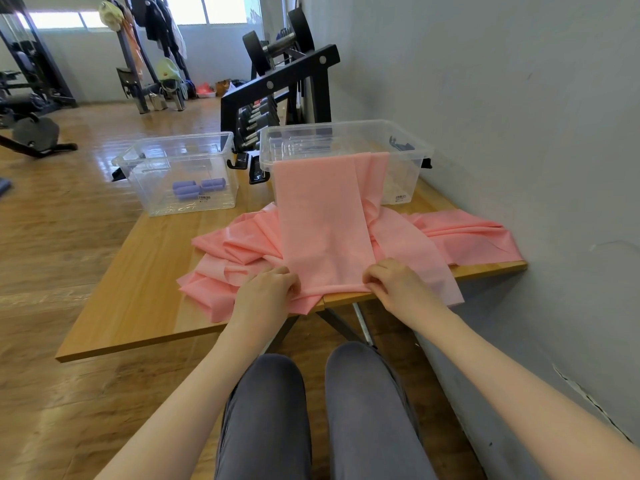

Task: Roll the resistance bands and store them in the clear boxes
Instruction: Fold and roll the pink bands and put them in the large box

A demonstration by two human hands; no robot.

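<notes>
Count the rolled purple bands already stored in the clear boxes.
3, all in the left clear box: one roll at back left, one at back right, one in front. More may be hidden; the pink band covers part of the right clear box.

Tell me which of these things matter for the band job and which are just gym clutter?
Job: pink band, pinched by left hand and right hand; left clear box with purple rolls; right clear box.
Lying about: dumbbell rack, hanging clothes.

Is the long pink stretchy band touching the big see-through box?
Touching. In the head view, the flat pink resistance band drapes over the front rim of the large clear plastic box on the right and hangs down its front wall.
</notes>
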